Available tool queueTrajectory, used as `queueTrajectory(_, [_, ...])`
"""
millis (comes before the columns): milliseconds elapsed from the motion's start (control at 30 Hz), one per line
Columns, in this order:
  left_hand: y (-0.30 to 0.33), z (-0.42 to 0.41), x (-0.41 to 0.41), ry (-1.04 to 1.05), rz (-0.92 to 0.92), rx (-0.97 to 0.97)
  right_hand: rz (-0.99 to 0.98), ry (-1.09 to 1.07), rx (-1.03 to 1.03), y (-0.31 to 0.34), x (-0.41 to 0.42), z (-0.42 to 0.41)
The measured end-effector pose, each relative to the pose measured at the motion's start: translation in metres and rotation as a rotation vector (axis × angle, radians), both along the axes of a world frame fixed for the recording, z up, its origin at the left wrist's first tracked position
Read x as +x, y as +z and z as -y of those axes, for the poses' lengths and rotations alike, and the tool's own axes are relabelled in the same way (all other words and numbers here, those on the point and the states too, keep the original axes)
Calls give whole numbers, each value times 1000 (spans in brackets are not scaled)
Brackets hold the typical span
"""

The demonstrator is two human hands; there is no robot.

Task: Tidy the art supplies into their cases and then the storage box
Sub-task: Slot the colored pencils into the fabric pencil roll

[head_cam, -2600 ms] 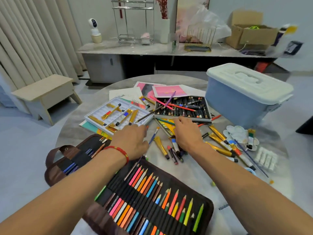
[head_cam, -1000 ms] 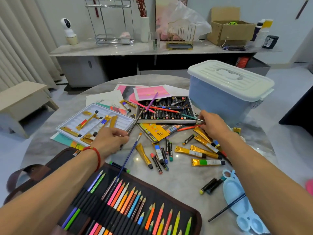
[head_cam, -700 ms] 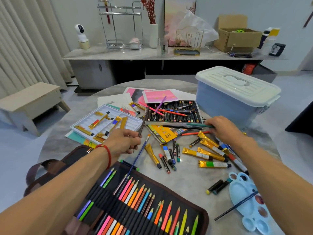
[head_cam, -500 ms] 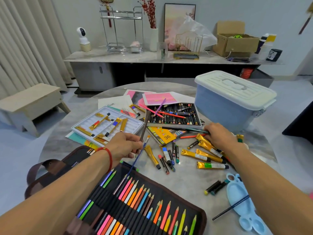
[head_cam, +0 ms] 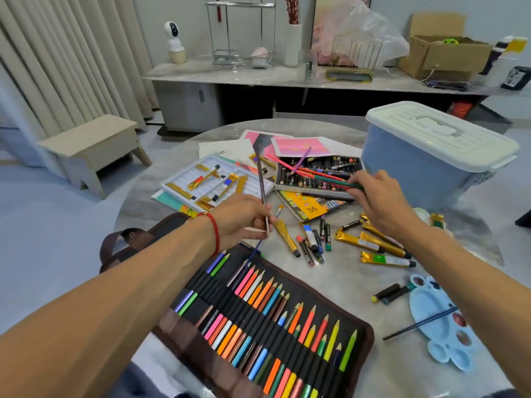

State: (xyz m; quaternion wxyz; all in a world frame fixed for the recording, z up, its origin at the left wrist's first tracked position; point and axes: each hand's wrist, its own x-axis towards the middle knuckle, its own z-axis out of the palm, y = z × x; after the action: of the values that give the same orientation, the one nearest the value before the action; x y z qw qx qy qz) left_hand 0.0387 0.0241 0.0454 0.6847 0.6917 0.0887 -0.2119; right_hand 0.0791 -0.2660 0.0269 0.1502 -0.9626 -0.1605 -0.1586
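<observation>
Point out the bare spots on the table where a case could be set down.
Bare marble lies between the pencil roll and the blue palette, below the gold paint tubes. Crowded: loose crayons and tubes between the crayon box and the roll.

"36" in dark digits on orange-yellow crayon box lid (head_cam: 311, 208), frame centre. Tube labels illegible.

Both forearms are bare to the lower frame edge, with no sleeve in view; the left wrist wears a thin red cord bracelet (head_cam: 214, 231), a single loop lying snug round it, with a small gold-coloured bit on its upper side. The left hand (head_cam: 241, 219) and the right hand (head_cam: 382, 202) are bare; no rings, watch or gloves show.
</observation>
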Motion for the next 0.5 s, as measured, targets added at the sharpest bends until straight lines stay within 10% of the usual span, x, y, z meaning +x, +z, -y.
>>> queueTrajectory(200, [-10,-24,-24,235,-96,-156,-311,238,182,14,-59,-89])
queueTrajectory(500, [-46,-82,-50,-4,200,662,-738,288,329,5,-74,-95])
